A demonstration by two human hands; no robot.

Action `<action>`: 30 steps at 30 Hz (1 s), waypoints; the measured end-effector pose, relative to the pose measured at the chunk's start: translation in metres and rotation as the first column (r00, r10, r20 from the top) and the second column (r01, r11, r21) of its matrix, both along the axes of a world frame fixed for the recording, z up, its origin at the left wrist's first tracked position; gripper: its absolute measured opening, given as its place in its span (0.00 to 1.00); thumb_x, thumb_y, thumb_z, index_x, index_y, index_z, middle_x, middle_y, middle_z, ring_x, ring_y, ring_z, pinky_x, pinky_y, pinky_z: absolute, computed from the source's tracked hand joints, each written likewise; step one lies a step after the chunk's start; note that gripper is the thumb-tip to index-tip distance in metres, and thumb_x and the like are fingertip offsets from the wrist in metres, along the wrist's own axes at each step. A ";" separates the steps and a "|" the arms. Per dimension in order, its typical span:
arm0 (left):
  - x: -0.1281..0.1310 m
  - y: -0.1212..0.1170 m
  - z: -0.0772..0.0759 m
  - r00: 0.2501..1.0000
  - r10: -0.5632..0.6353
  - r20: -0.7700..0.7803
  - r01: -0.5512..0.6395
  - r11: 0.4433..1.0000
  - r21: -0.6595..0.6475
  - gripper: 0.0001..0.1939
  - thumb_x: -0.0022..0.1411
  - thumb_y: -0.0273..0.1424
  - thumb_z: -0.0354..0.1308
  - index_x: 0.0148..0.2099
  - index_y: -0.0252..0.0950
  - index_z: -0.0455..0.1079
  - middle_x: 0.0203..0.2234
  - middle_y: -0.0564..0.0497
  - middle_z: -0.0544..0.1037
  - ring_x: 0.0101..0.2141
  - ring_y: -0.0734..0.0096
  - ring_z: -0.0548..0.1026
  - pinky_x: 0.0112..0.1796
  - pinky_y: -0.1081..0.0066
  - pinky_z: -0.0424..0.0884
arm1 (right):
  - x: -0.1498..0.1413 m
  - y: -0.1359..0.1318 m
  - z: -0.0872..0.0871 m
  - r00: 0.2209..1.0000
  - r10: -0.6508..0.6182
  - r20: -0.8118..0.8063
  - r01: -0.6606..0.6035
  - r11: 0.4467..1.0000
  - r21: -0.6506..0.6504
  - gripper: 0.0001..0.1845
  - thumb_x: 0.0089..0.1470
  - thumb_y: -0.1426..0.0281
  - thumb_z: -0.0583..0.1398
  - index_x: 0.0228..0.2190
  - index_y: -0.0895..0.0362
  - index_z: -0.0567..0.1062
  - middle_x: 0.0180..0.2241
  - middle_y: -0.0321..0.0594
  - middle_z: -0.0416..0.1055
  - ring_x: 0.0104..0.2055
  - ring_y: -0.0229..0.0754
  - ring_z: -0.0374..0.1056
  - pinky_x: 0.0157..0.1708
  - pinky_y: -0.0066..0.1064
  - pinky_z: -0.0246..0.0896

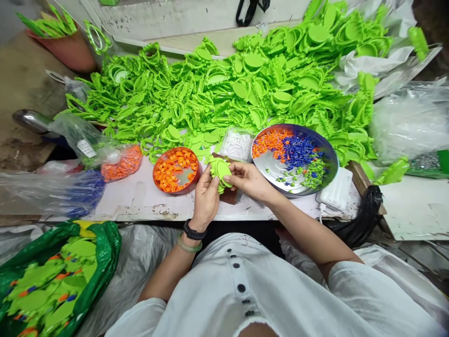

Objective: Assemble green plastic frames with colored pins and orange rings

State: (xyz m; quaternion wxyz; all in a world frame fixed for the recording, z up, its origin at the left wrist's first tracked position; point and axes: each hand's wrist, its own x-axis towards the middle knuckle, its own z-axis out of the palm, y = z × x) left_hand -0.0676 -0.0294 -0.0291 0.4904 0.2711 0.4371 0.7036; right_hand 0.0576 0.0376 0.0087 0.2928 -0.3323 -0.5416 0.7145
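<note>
A bright green plastic piece with an oval plate [220, 169] is held up between both hands over the table's front edge. My left hand [206, 194] grips its left side, thumb on the front. On its right side, the fingers of my right hand [247, 180] pinch the edge. Just left of my left hand stands a round tin [157, 184] of orange ring-like parts [175, 171]. To the right of my right hand is a larger round tin [331, 161] with small orange [270, 142], blue [300, 150] and green [314, 173] parts. Whatever lies behind the green piece is hidden.
A large heap of green plastic pieces [210, 89] covers the back of the table. White small parts [236, 144] sit in a clear box. Bagged orange parts [122, 163] lie left. A green sack [112, 243] holds assembled pieces. A white device [336, 189] with a cable lies right.
</note>
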 end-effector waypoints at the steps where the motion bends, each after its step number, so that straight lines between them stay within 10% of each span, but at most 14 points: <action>1: 0.000 0.000 -0.001 1.000 0.005 -0.026 -0.005 1.000 0.007 0.26 0.56 0.41 0.68 0.56 0.44 0.74 0.58 0.47 0.74 0.57 0.61 0.72 0.59 0.64 0.65 | 0.000 0.000 0.001 1.000 -0.004 -0.006 0.004 1.000 -0.011 0.18 0.39 0.62 0.72 0.29 0.59 0.73 0.24 0.32 0.69 0.25 0.32 0.64 0.23 0.24 0.65; 11: -0.008 -0.011 -0.013 0.921 0.110 -0.373 -0.109 0.994 0.023 0.30 0.59 0.47 0.63 0.61 0.42 0.70 0.58 0.44 0.74 0.58 0.58 0.72 0.60 0.62 0.65 | -0.012 -0.011 0.000 0.989 -0.106 0.105 0.103 0.994 0.036 0.21 0.39 0.57 0.69 0.28 0.57 0.70 0.22 0.32 0.66 0.22 0.33 0.62 0.21 0.25 0.63; 19: -0.010 -0.017 -0.012 0.926 0.237 -0.293 -0.233 0.971 0.050 0.25 0.60 0.37 0.65 0.59 0.44 0.72 0.60 0.48 0.72 0.64 0.62 0.64 0.65 0.64 0.56 | -0.027 -0.020 -0.003 0.967 -0.188 0.169 0.141 0.955 0.260 0.10 0.49 0.63 0.62 0.29 0.56 0.69 0.22 0.32 0.66 0.24 0.35 0.61 0.24 0.26 0.56; 22: -0.008 -0.015 -0.008 0.939 0.265 -0.221 -0.262 0.964 0.042 0.25 0.59 0.38 0.66 0.59 0.45 0.72 0.58 0.49 0.74 0.61 0.62 0.68 0.62 0.67 0.60 | -0.033 -0.027 -0.005 0.937 -0.287 0.197 0.160 0.857 0.489 0.06 0.54 0.67 0.58 0.28 0.55 0.66 0.24 0.34 0.66 0.26 0.38 0.61 0.27 0.29 0.57; 27: -0.002 -0.010 -0.002 0.975 0.219 -0.032 -0.219 0.976 0.012 0.22 0.58 0.39 0.67 0.55 0.46 0.73 0.57 0.52 0.74 0.59 0.65 0.70 0.59 0.68 0.64 | -0.040 -0.039 -0.022 0.838 -0.506 0.205 0.111 0.526 0.844 0.12 0.62 0.71 0.49 0.25 0.53 0.63 0.27 0.42 0.65 0.34 0.45 0.64 0.36 0.36 0.59; 30: -0.003 -0.008 0.001 0.984 0.141 0.106 -0.140 0.990 -0.015 0.18 0.57 0.36 0.68 0.51 0.46 0.75 0.54 0.53 0.77 0.56 0.68 0.72 0.58 0.69 0.65 | -0.032 -0.033 -0.028 0.882 -0.429 0.193 0.081 0.542 0.836 0.11 0.63 0.68 0.51 0.29 0.55 0.68 0.30 0.44 0.67 0.37 0.46 0.66 0.41 0.38 0.61</action>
